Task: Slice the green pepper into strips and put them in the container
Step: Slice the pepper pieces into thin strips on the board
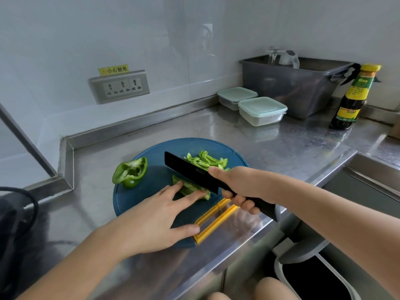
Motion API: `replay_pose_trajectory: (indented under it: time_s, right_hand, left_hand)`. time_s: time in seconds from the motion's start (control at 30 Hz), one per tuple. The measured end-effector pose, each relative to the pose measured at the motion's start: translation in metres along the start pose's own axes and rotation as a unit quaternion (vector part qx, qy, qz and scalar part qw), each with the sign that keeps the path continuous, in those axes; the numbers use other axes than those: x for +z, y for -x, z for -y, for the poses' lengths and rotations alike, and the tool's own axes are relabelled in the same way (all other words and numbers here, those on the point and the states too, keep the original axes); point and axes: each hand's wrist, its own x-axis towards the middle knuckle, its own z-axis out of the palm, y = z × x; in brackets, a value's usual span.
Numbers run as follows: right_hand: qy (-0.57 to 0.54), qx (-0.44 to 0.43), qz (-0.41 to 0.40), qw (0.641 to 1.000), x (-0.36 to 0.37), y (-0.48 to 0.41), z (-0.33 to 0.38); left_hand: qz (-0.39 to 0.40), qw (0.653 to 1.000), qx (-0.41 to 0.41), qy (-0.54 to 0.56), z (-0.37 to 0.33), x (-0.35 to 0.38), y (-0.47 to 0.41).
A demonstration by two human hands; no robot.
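Observation:
A round blue cutting board (151, 187) with a yellow handle lies on the steel counter. On its left sits a hollow green pepper half (129, 173). A pile of cut green strips (205, 161) lies at the board's far right. My left hand (160, 217) presses straight fingers on a long pepper piece (188, 188) in the middle of the board. My right hand (240, 189) grips the handle of a black knife (188, 171), its blade angled over that piece. Two lidded clear containers (262, 110) stand behind the board.
A grey plastic tub (303, 87) holding glassware sits at the back right, with a dark sauce bottle (352, 98) beside it. A wall socket (120, 86) is on the left wall. A bin (320, 271) stands below the counter edge. A black cable (19, 204) lies at the far left.

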Motion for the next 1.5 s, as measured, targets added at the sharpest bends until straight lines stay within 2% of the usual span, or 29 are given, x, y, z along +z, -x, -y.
replay_pose_trajectory:
  time_s: [0.27, 0.43, 0.57, 0.67, 0.8, 0.93, 1.0, 1.07, 1.13, 1.23, 1.5]
  right_hand:
    - [0.023, -0.007, -0.005, 1.000, -0.003, -0.002, -0.001]
    - [0.089, -0.065, -0.076, 0.991, 0.009, 0.001, -0.005]
    - [0.200, -0.124, -0.156, 0.959, 0.020, -0.001, -0.011]
    - [0.260, -0.166, -0.182, 0.934, 0.028, -0.003, -0.016]
    - [0.341, -0.177, -0.259, 0.886, 0.049, -0.004, -0.022]
    - [0.250, -0.145, -0.222, 0.932, 0.037, 0.000, -0.016]
    - [0.173, -0.109, -0.154, 0.967, 0.023, 0.002, -0.011]
    - [0.029, -0.059, -0.070, 0.995, 0.009, 0.008, -0.011]
    - [-0.067, -0.043, -0.004, 0.997, -0.004, 0.008, -0.016]
    - [-0.084, -0.063, 0.030, 0.994, -0.011, 0.013, -0.017]
    - [-0.013, -0.081, 0.022, 0.996, -0.008, 0.015, -0.022]
  left_hand:
    - [0.001, 1.000, -0.002, -0.013, 0.003, 0.000, -0.001]
    - [0.004, 1.000, -0.005, -0.010, 0.004, 0.001, 0.000]
    - [-0.003, 1.000, -0.007, -0.008, 0.004, 0.003, -0.001]
    - [-0.004, 1.000, -0.003, -0.001, 0.003, 0.004, 0.000]
    - [-0.009, 1.000, -0.016, -0.009, 0.001, 0.004, 0.000]
    - [0.001, 1.000, -0.014, 0.009, -0.001, 0.001, 0.001]
    - [0.007, 1.000, -0.011, 0.015, -0.001, 0.001, 0.000]
    - [0.007, 1.000, -0.011, 0.011, 0.001, 0.002, 0.000]
    - [0.007, 1.000, -0.012, 0.009, 0.003, 0.004, -0.001]
    - [0.010, 1.000, -0.009, 0.002, 0.003, 0.005, 0.000]
    - [0.000, 1.000, -0.002, -0.002, 0.005, 0.006, -0.001]
